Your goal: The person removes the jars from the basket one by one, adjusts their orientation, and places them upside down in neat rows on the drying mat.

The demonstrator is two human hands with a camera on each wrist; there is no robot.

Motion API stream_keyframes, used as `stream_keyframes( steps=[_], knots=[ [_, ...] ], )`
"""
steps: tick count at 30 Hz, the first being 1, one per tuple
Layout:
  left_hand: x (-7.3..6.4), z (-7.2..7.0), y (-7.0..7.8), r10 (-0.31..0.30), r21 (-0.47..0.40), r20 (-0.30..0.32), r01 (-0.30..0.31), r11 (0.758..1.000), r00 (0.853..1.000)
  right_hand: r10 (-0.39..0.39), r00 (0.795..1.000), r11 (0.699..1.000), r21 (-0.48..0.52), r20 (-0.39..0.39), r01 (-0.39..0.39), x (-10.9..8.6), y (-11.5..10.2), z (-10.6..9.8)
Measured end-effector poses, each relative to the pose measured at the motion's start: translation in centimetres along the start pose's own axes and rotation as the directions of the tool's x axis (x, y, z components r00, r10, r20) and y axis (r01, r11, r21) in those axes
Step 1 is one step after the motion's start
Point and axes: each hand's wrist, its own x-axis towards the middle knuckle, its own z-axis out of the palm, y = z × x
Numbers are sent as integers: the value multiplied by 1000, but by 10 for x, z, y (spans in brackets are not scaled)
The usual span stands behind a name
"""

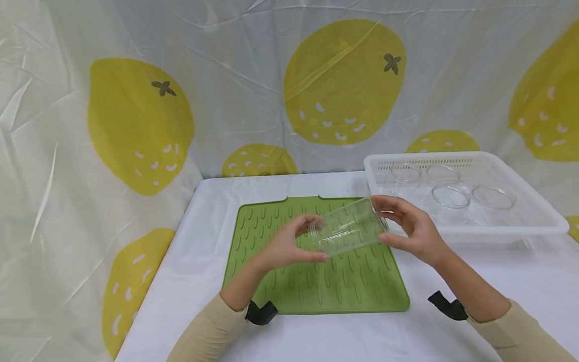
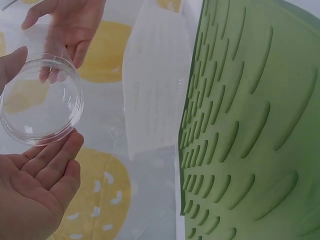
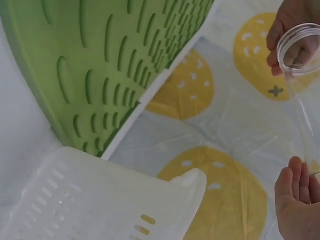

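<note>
A clear cylindrical plastic jar [image 1: 348, 229] is held tilted above the green ridged mat [image 1: 312, 296], its right end higher. My left hand [image 1: 289, 244] grips the lower left end between thumb and fingers. At the raised right end, my right hand [image 1: 413, 229] holds the jar with thumb below and fingers above. In the right wrist view, screw threads ring the jar's mouth [image 3: 300, 47] beside the left hand. The left wrist view looks through the round end, with the right hand [image 2: 75, 22] beyond it.
A white perforated plastic basket [image 1: 502, 230] stands at the right, holding several clear jars with round rims [image 1: 451, 196]. White cloth [image 1: 190, 251] covers the table under the mat. A lemon-print curtain [image 1: 235, 75] hangs behind and on the left.
</note>
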Motion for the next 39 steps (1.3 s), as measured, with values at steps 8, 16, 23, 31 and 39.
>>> stream_keyframes(
  steps=[8, 16, 23, 31, 39],
  knots=[
    [3, 7, -5, 3, 6, -1, -3, 1000, 1000, 10, 1000, 1000, -5, -17, -11, 10, -4, 5],
    [4, 13, -8, -5, 2, 14, 5, 1000, 1000, -33, 999, 998, 49, -31, 34, 18, -3, 12],
    [11, 21, -12, -15, -29, 25, 15, 999, 1000, -81, 991, 973, 206, -105, 101, 21, 2, 22],
    [18, 29, -14, 23, -49, 31, -21, 999, 999, -62, 987, 974, 206, -149, 93, 23, 6, 29],
    [20, 33, -18, 47, 15, 25, -47, 999, 999, -84, 986, 979, 175, -143, 109, 24, 5, 37]
  ],
)
